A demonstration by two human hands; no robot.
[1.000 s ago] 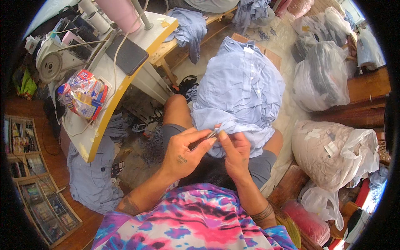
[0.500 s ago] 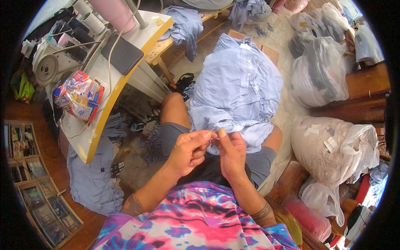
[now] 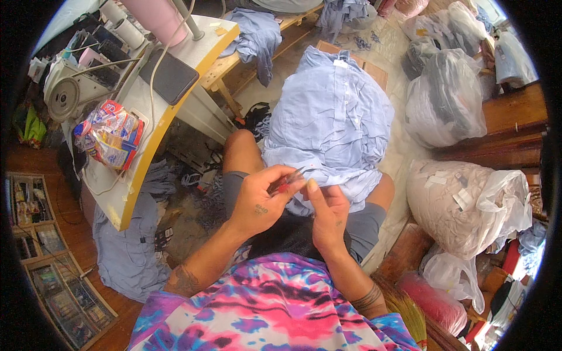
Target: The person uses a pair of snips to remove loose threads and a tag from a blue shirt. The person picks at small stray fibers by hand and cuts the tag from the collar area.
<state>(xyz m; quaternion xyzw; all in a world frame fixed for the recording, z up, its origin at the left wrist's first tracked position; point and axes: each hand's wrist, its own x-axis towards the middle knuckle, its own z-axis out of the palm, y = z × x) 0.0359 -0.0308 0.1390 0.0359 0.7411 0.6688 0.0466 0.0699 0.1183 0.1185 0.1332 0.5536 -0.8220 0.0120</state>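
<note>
A light blue button-up shirt (image 3: 328, 111) lies spread across my lap and away from me, its gathered lower edge by my hands. My left hand (image 3: 257, 199) is closed around a pair of thread snips (image 3: 299, 174) with dark pointed blades and a bit of red at the handle. The blades point toward the fingertips of my right hand (image 3: 328, 219). Thumb and forefinger of that hand are pinched together just over the shirt's near edge; whatever is between them is too small to make out.
On the left stands a yellow-edged table (image 3: 126, 199) bearing a dark phone (image 3: 169, 76), a colourful plastic packet (image 3: 111, 134) and a pink tumbler (image 3: 155, 20). Filled plastic bags (image 3: 448, 99) line the right side. More blue garments (image 3: 126, 251) hang below the table.
Half a second ago both hands pinched close together at the shirt's edge. Now my left hand has turned and shows the snips, blades toward the right fingertips. The right hand has barely moved.
</note>
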